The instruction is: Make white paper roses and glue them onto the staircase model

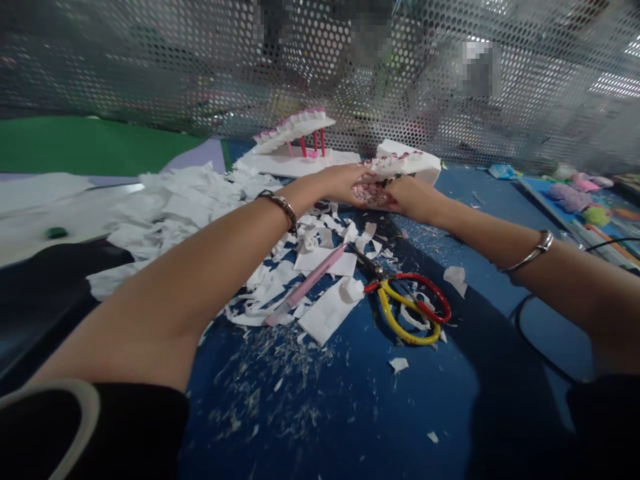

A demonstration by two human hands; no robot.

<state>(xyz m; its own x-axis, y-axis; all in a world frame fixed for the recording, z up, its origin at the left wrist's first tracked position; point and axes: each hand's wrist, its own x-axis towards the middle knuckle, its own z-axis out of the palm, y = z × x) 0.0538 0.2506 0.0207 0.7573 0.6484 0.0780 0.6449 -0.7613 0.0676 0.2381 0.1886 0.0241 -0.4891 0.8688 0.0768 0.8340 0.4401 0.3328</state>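
Left hand [345, 183]: fingers bent against the left end of the white model [425, 162]; can't tell how firm the grip is
Right hand [413, 199]: curled in, fingertips hidden, so no clue from here if it's pinching anything
White model: far side of the counter [400, 420], near the mesh screen [320, 73], right at both hands
Pink part [373, 195]: between them; I'd guess I'm mid-fitting or pressing, and next calls for light fingers
Scissors [380, 272]: lying among paper scraps [325, 320], I'd leave 'em
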